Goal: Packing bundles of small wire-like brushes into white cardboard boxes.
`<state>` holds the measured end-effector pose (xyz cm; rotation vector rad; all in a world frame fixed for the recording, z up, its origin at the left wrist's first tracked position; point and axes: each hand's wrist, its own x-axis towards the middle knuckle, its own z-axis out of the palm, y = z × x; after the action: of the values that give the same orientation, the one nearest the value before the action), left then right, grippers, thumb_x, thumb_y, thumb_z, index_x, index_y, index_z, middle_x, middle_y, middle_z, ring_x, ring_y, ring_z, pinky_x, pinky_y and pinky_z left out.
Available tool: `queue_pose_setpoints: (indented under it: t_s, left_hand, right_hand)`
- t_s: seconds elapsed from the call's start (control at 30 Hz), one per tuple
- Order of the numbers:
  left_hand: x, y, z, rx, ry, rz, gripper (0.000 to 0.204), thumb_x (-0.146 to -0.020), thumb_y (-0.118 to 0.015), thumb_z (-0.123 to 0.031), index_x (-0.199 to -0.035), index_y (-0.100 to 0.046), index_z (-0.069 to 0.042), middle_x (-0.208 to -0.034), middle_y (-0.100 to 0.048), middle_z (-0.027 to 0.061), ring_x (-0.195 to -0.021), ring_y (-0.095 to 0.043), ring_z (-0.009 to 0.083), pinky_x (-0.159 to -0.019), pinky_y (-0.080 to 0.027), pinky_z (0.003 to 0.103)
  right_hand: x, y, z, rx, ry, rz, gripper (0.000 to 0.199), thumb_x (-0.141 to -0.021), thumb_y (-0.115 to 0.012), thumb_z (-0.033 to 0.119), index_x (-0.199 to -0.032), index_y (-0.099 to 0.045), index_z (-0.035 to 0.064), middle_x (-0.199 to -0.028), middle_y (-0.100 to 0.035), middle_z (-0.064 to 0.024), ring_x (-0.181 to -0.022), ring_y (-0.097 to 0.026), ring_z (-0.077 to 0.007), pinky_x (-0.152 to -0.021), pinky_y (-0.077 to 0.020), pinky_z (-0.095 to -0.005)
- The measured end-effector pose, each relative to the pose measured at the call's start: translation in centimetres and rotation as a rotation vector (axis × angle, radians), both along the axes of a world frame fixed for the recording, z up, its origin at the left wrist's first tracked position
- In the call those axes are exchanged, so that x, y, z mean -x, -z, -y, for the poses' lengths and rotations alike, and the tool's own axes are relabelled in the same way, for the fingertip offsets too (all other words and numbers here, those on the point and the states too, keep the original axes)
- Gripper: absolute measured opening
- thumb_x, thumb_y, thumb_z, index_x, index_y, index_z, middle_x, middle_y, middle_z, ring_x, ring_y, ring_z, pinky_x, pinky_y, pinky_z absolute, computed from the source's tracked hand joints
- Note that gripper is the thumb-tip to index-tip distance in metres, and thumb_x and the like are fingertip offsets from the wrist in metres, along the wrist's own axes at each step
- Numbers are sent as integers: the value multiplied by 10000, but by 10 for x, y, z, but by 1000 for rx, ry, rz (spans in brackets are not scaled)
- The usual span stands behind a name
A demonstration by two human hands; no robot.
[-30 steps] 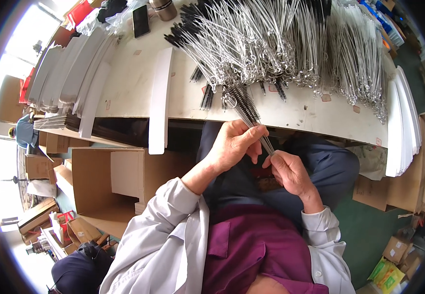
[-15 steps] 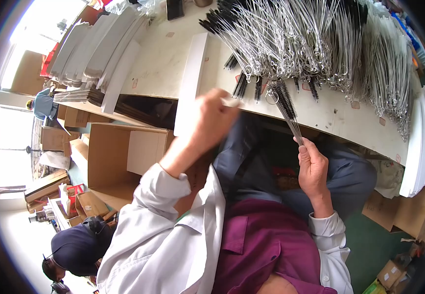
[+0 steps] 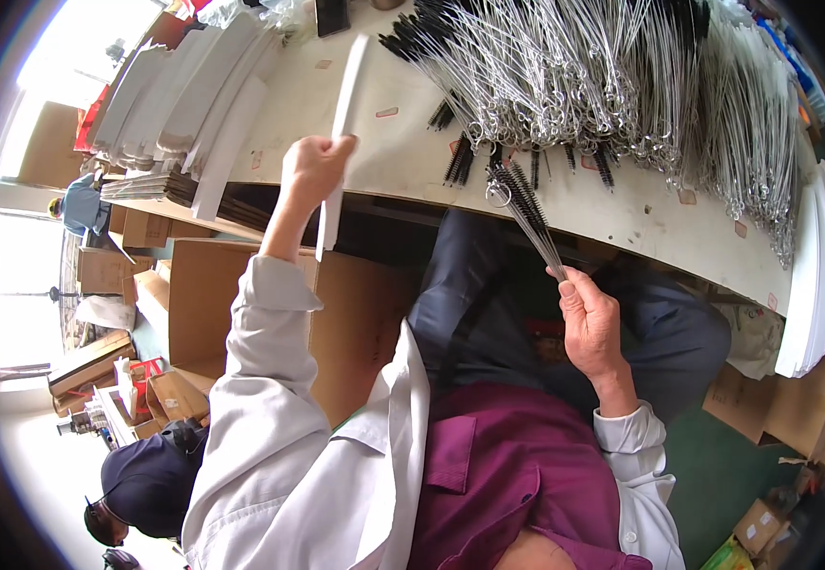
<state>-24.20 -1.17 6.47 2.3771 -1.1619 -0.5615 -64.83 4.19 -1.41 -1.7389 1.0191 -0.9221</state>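
My left hand [image 3: 316, 171], blurred a little, is closed on a long narrow white carton [image 3: 351, 85], gripped around its middle over the table's front edge. The carton stands on its narrow side, one end toward the back of the table and the other past the edge. In my right hand [image 3: 588, 323] is a small bundle of wire brushes [image 3: 531, 214], pinched by the thin metal stems. Their black bristles and a ring loop point up toward the table edge. A large heap of similar brushes [image 3: 565, 76] covers the table beyond, with several bristle ends poking out below it.
Stacked white cartons [image 3: 189, 90] lie at the left of the table [image 3: 384, 142], and more white strips [image 3: 812, 275] stand at its right end. An open cardboard box [image 3: 213, 313] sits below the left side. A person in a dark cap [image 3: 161, 480] is at lower left.
My left hand has moved left and closed on the white carton, which has turned onto its narrow side and shifted left. My right hand has drifted slightly left and down with the brushes.
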Motion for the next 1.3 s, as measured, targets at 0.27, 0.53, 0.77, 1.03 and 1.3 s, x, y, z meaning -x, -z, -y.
queue_pose_setpoints:
  t_s: [0.27, 0.53, 0.77, 1.03, 1.3]
  left_hand:
    - [10, 7, -33, 654, -147, -1243, 516, -966, -635, -393, -1252, -583, 33, -979, -647, 157, -803, -618, 197, -736, -541, 317]
    - [47, 14, -12, 838, -19, -1383, 451, -967, -655, -198, -1319, -543, 61, -1032, -651, 204, -852, -626, 232, -775, -548, 366]
    - [75, 9, -7, 880, 14, -1433, 463, -972, -647, -191, -1336, -539, 74, -1045, -655, 218, -854, -623, 238, -777, -544, 365]
    - [82, 11, -15, 847, 27, -1445, 477, -973, -628, -229, -1317, -536, 89, -1013, -650, 215, -830, -634, 242, -782, -546, 386]
    - [101, 19, -21, 861, -92, -1441, 469, -958, -622, -254, -1265, -543, 92, -991, -651, 229, -820, -651, 270, -801, -565, 426]
  right_hand:
    - [-6, -26, -4, -161, -128, 28, 215, -1068, -580, 121, -1200, -689, -10, -661, -522, -49, -562, -444, -94, -528, -393, -267]
    - [3, -47, -13, -269, -323, 19, 196, -1050, -604, 93, -1182, -688, -26, -752, -657, -102, -622, -524, -107, -583, -451, -272]
    - [8, -52, -7, -168, -384, -99, 211, -1046, -609, 109, -1165, -689, -45, -725, -574, -123, -590, -523, -193, -561, -433, -292]
    - [10, -58, 0, -143, -340, -185, 185, -1014, -643, 94, -1114, -681, -58, -836, -700, -221, -650, -661, -340, -599, -507, -356]
    - [7, -55, -1, 51, -235, -245, 163, -995, -643, 79, -1106, -672, -38, -849, -691, -228, -745, -683, -412, -626, -524, -422]
